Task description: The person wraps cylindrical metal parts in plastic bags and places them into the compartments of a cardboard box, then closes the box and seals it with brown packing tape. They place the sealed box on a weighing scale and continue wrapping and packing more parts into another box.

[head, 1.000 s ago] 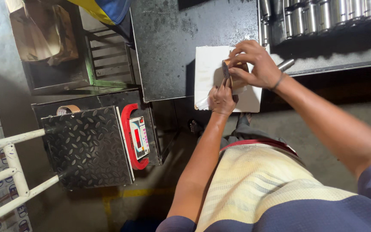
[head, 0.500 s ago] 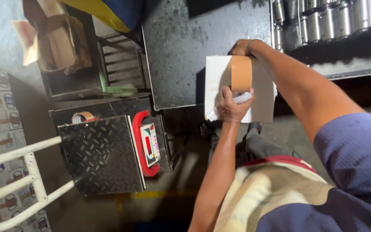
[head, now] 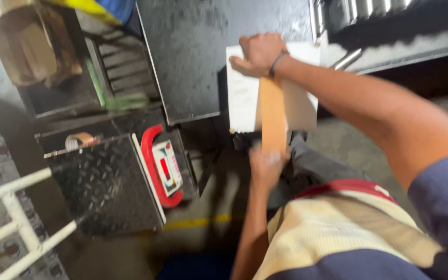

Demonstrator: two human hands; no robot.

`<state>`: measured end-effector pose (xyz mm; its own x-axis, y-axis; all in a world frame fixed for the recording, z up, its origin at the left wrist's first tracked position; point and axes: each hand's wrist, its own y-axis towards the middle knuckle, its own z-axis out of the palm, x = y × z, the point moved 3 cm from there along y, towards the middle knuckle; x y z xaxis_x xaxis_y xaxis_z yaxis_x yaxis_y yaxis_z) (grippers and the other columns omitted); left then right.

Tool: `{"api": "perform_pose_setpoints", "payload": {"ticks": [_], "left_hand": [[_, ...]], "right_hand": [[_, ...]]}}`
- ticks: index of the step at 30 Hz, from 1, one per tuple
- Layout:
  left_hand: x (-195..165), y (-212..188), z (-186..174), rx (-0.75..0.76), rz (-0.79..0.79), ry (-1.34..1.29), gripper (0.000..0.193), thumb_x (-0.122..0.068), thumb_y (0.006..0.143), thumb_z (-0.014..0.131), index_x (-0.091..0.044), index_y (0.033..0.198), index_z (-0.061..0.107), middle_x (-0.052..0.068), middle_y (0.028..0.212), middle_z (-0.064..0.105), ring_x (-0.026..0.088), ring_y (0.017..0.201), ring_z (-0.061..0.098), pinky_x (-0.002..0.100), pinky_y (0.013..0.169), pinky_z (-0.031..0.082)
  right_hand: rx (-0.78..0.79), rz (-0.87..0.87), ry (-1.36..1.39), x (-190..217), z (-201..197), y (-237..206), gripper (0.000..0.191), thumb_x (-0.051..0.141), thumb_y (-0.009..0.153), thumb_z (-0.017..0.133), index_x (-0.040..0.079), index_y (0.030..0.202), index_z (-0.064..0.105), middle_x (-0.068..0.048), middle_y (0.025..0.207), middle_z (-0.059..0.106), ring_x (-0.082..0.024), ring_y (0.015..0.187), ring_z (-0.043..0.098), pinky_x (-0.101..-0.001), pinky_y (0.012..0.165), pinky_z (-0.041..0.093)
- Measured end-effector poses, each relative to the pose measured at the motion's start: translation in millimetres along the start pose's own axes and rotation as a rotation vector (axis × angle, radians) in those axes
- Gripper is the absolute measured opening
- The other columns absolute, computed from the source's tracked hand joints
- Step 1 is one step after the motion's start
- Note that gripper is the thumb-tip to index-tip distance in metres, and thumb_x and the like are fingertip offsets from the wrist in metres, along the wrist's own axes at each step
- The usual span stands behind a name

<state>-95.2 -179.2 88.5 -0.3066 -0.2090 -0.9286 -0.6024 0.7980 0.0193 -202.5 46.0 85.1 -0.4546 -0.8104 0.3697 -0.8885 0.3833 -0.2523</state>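
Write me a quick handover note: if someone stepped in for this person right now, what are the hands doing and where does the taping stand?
Right hand: pressed on the far top edge of the white box, pinning the end of the brown tape.
Left hand: below the box's near edge, pulling the tape strip toward the body; blurred, so its grip is unclear.
The box sits at the edge of the dark metal table.
Done: a strip runs across the top of the box.
Left: the near end hangs off the box, not yet pressed down or cut.
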Motion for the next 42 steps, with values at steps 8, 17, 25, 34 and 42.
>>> {"api": "perform_pose_setpoints", "payload": {"ticks": [8,17,25,34,42], "left_hand": [[110.0,28.2,52.5,0.035,-0.54,0.437,0.049,-0.042,0.084,0.076,-0.004,0.115,0.071,0.024,0.11,0.069,0.043,0.102,0.064,0.052,0.085,0.053],[97.9,10.5,35.6,0.185,-0.549,0.296,0.04,-0.039,0.081,0.077,-0.008,0.107,0.072,0.021,0.102,0.072,0.044,0.096,0.066,0.053,0.079,0.053],[101.9,-4.9,10.3,0.253,-0.316,0.429,0.024,-0.028,0.079,0.078,-0.013,0.097,0.074,0.017,0.094,0.075,0.041,0.086,0.069,0.05,0.07,0.053],[162.6,-94.8,-97.7,0.013,-0.343,0.136,0.021,-0.027,0.092,0.071,-0.009,0.104,0.071,0.019,0.094,0.073,0.038,0.089,0.071,0.043,0.071,0.056],[194.6,-68.0,-74.2,-0.286,-0.831,-0.337,0.018,-0.017,0.093,0.063,-0.005,0.102,0.073,0.018,0.09,0.075,0.029,0.083,0.069,0.041,0.075,0.054]], "right_hand": [[-0.349,-0.263,0.002,-0.8,-10.1,3.2,0.043,0.049,0.099,0.059,0.008,0.108,0.067,-0.016,0.095,0.07,-0.034,0.085,0.064,-0.0493,0.079,0.051],[-0.154,-0.472,0.666,23.8,73.0,-211.1,0.023,0.025,0.098,0.064,0.005,0.106,0.07,-0.015,0.093,0.068,-0.028,0.086,0.066,-0.0403,0.077,0.053],[0.139,1.069,1.372,-7.0,178.6,-174.5,0.022,0.011,0.093,0.06,-0.006,0.1,0.069,-0.018,0.091,0.072,-0.027,0.076,0.073,-0.0412,0.067,0.06],[0.784,0.266,0.584,46.3,198.5,-173.2,0.032,0.019,0.08,0.076,0.003,0.107,0.076,-0.014,0.092,0.076,-0.024,0.075,0.07,-0.0445,0.07,0.059],[0.198,-0.289,0.204,147.5,184.7,-38.3,0.022,0.016,0.095,0.065,0.003,0.112,0.06,-0.021,0.098,0.071,-0.043,0.089,0.069,-0.0535,0.078,0.054]]}}
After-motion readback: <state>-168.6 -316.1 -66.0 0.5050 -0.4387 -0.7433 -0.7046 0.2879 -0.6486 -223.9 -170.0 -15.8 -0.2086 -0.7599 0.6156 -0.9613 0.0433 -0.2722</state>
